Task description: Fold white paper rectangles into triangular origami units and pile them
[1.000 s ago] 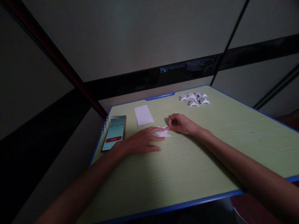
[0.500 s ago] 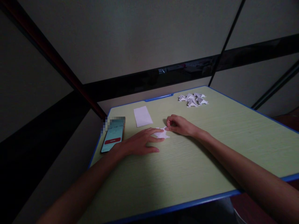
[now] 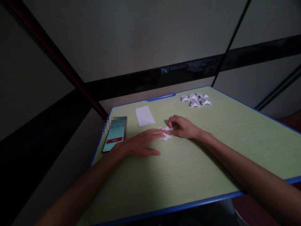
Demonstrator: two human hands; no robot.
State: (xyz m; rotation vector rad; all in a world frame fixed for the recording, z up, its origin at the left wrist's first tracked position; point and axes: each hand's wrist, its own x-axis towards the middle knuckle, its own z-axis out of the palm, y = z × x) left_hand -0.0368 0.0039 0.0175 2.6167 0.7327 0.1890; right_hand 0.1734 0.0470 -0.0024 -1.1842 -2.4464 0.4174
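Observation:
A small white origami frog with pointed corners lies flat on the table, partly covered by fingers. Across its left side stretches my left hand, fingers straight and thumb held apart, nothing gripped. My right hand has its fingers curled; its thumb tip is on the frog's right edge, beside the left fingertips. What lies under the fingertips is hidden. Just behind the left hand is a plain white sheet of paper.
Several finished-looking white paper frogs sit grouped at the back right. A phone showing a timer lies at the left edge, near my left wrist. The pale table has a blue rim, with wardrobe panels behind it.
My left fingers have shifted slightly and now lie closer together over the frog, smeared a little by motion. The right thumb has straightened slightly across its edge. The view has moved slightly.

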